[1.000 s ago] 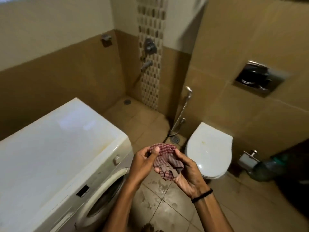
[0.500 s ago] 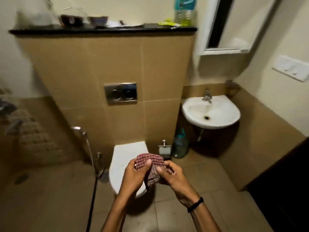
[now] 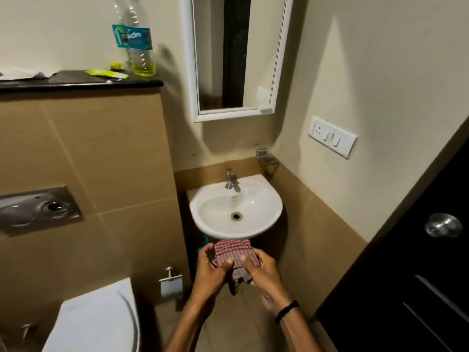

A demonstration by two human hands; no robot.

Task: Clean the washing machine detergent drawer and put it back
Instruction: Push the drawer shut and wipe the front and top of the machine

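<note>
Head view: both hands sit low in the centre of the frame, close together, with a red-and-white checked cloth bunched between them. The left hand curls round the cloth's left edge with its thumb pressed on top. The right hand, which has a black band at the wrist, grips the right edge the same way. The cloth spans left to right between the two grips, and a loose tail hangs down under the thumbs. Something small and dark shows by the left fingers, but I cannot tell what it is.

Neither the detergent drawer nor the washing machine is in this view, so where the drawer lies from the hands cannot be told here.

What the hands do face is the white sink. Its front rim is just above the cloth in the frame, and the cloth's top edge almost meets it. The tap stands at the back of the basin, in line with the gap between the hands and slightly towards the left one. My guess is that the cloth is about to be wetted or rinsed, and for that both hands would have to rise over the rim.

A mirror hangs above the sink. A bottle stands on a dark ledge at upper left, the toilet is at lower left, and a dark door is at right.
</note>
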